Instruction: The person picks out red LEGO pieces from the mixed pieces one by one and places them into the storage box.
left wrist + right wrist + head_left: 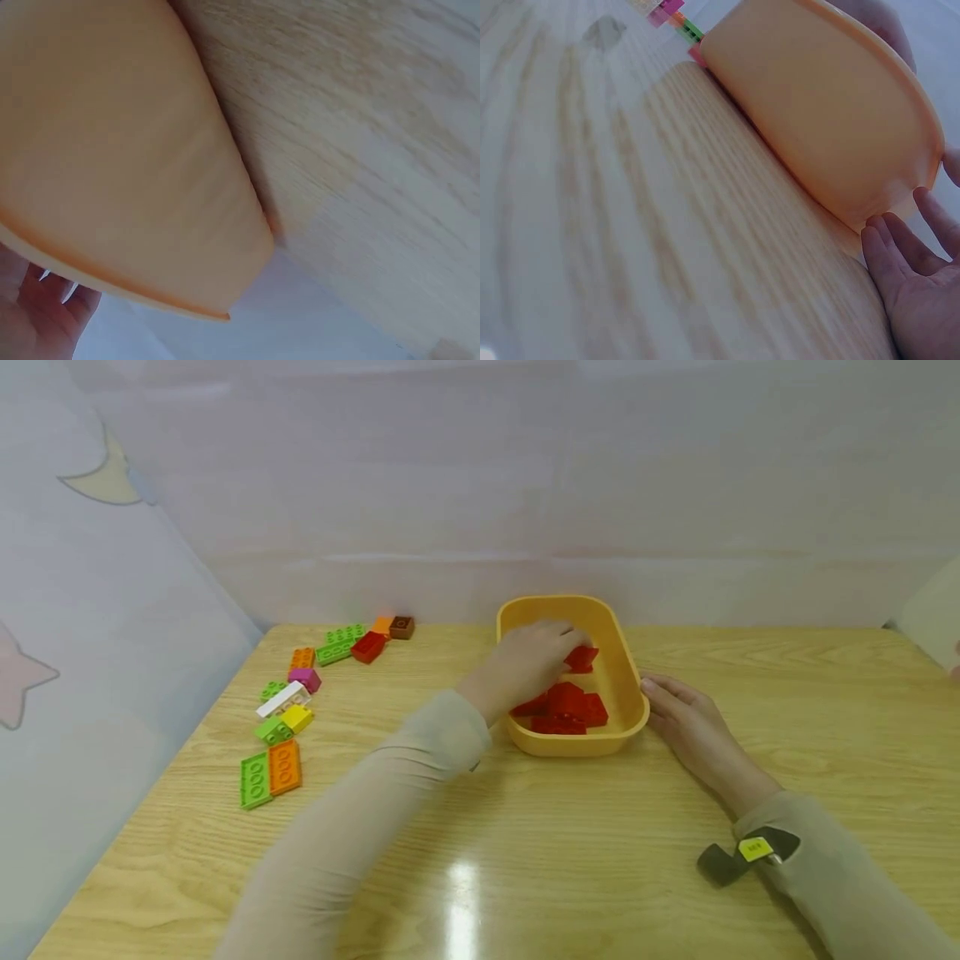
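A yellow-orange plastic bin (626, 672) stands on the wooden table near the wall, with several red toy bricks (566, 706) lying at its near end. My left hand (528, 660) reaches over the bin's left side, its curled fingers on a red brick (582, 659) above the bin floor; the fingertips are partly hidden. In the left wrist view the bin's outer wall (127, 150) covers most of that hand's work. Straight fingers of my right hand (686, 727) touch the bin's right side from outside, the thumb by the rim; the right wrist view shows this hand (922, 277) too.
Loose toy bricks lie along the table's left side: a green plate (256, 779) beside an orange plate (284, 767), a white brick (283, 699), a magenta brick (305, 678), a red brick (368, 647) and a brown brick (402, 627). A cloth-covered wall (450, 510) rises behind the table.
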A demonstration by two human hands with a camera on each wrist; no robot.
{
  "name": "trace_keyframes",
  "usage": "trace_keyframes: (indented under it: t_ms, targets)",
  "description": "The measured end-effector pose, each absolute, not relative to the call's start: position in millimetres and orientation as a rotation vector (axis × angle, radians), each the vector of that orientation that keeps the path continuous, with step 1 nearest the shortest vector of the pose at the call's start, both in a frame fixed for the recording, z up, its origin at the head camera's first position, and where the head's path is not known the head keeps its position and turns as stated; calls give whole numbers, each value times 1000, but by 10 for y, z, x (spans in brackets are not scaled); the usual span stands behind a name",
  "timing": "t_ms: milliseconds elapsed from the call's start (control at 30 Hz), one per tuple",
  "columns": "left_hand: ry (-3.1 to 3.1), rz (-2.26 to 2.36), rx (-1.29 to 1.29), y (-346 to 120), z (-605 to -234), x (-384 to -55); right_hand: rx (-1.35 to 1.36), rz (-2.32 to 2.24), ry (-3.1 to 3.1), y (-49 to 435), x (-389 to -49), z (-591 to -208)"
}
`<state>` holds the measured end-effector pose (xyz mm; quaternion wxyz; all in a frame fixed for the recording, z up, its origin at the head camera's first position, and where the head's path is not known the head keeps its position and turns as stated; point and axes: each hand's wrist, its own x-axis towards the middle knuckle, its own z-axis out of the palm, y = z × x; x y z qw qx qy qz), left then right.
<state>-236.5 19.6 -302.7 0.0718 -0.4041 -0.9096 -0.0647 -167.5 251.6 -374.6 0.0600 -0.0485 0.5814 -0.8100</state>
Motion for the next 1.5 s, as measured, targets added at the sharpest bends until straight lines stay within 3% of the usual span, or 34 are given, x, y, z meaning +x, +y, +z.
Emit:
trace_keyframes:
  t_ms: [667,1100,1500]
  targets:
    - [-2862,-12,-1146,182,-3130,-2370,-163,-2455,1757,2522,-1678,-3741]
    - [-2463,3,-1272,-12,-3120,-2471,-170,-2450,1746,2509,-1673,-3751]
    - [-2575,22,-1043,-330,-3054,-2596,-162,-2438,1780,2510,-1668,-3742]
